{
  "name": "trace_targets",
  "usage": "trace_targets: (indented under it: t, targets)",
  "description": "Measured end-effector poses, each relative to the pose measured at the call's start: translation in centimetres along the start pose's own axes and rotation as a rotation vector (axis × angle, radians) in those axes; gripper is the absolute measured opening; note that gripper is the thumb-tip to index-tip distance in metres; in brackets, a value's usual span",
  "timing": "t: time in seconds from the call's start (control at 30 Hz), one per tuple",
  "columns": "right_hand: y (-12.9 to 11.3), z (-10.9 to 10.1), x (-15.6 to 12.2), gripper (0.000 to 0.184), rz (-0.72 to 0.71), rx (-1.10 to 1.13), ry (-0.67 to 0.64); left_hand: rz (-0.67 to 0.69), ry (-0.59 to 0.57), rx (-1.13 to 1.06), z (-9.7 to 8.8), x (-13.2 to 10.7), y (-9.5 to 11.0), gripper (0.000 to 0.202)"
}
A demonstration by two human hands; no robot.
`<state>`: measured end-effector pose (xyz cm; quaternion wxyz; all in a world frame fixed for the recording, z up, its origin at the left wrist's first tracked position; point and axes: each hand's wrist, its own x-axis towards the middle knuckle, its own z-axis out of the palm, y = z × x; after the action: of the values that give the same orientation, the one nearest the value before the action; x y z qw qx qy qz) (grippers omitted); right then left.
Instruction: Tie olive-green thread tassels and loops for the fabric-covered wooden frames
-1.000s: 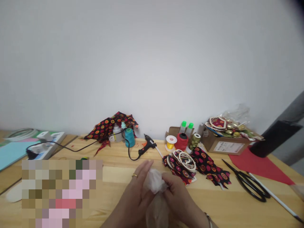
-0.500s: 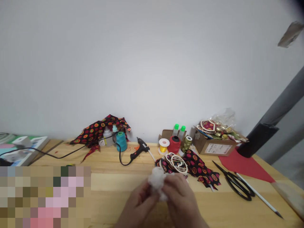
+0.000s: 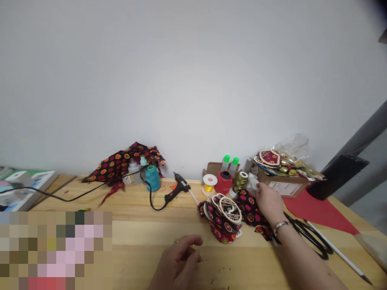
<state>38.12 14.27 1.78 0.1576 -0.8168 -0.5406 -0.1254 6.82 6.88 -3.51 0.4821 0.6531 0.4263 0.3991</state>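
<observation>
My right hand [image 3: 270,202], a bracelet on its wrist, is stretched out to the back right. Its fingers are closed on a crumpled white wad [image 3: 252,183], between the gold thread spool [image 3: 241,182] and the cardboard box [image 3: 286,186]. Whether the wad is plastic or soft filling I cannot tell. Near the front edge, my left hand [image 3: 180,262] is over the wood with fingers loosely bent and apart, holding nothing. Patterned fabric pieces with round wooden cutouts [image 3: 230,209] lie between the hands. Patterned dark cloth [image 3: 249,206] lies partly behind my right forearm.
A black glue gun [image 3: 178,188] and its cord lie left of centre, near a teal thread cone [image 3: 152,178]. Red [image 3: 223,182] and yellow [image 3: 209,187] thread stand mid-back. Black scissors [image 3: 313,237], a white pencil [image 3: 338,253] and red sheet [image 3: 320,215] lie right.
My hands have separated. My right hand has carried the white wad from the front middle to the back right; my left hand has let go and stays near the front.
</observation>
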Motion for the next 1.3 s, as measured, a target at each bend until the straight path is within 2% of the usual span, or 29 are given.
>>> trace_targets:
  t: [0.13, 0.23, 0.37, 0.47, 0.53, 0.6, 0.73, 0.9, 1.0, 1.07, 1.13, 1.2, 1.23, 1.3]
  targets:
    - [-0.5, 1.1, 1.9, 0.024, 0.070, 0.069, -0.084, 0.017, 0.013, 0.041, -0.1, 0.0, -0.1, 0.027]
    - [-0.6, 0.4, 1.9, 0.033, 0.052, 0.147, -0.105, 0.047, 0.009, 0.068, -0.3, 0.0, 0.3, 0.028]
    - [-1.7, -2.1, -1.7, 0.037, -0.026, 0.216, -0.041, 0.029, 0.009, 0.073, -0.3, 0.1, 0.7, 0.033]
    - [-3.5, -3.3, -5.2, 0.033, -0.221, 0.309, -0.099, -0.032, -0.025, 0.096, -0.1, 0.2, 1.0, 0.035]
    - [-4.8, -3.3, -6.8, 0.043, -0.303, 0.367, -0.145, -0.059, -0.033, 0.088, 0.0, 0.2, 1.2, 0.037]
    - [-5.6, -2.9, -7.6, 0.057, -0.309, 0.426, -0.189, -0.077, -0.025, 0.084, 0.1, 0.2, 1.3, 0.037]
    - [-5.9, -2.2, -7.5, 0.069, -0.254, 0.537, -0.213, -0.079, 0.002, 0.081, 0.1, 0.0, 1.2, 0.035]
    - [-6.0, -3.4, -8.5, 0.081, -0.236, 0.606, -0.047, -0.122, 0.007, -0.020, 0.1, 0.0, 1.5, 0.035]
    - [-7.3, -3.7, -11.6, 0.088, -0.379, 0.651, -0.065, -0.188, -0.039, -0.260, 0.1, 0.1, 2.1, 0.042]
    - [-8.4, -3.5, -13.8, 0.095, -0.516, 0.684, -0.170, -0.218, -0.076, -0.398, 0.0, 0.2, 2.3, 0.044]
    - [-9.1, -3.3, -15.2, 0.101, -0.623, 0.693, -0.300, -0.228, -0.064, -0.376, -0.2, 0.4, 2.3, 0.042]
    - [-9.1, -3.5, -15.1, 0.099, -0.672, 0.687, -0.367, -0.225, -0.021, -0.247, -0.4, 0.6, 2.0, 0.037]
    - [-8.9, -3.7, -14.4, 0.093, -0.664, 0.677, -0.351, -0.219, -0.004, -0.185, -0.4, 0.6, 1.9, 0.035]
    - [-8.3, -4.1, -12.3, 0.073, -0.581, 0.625, -0.231, -0.205, 0.005, -0.109, -0.5, 0.6, 1.7, 0.031]
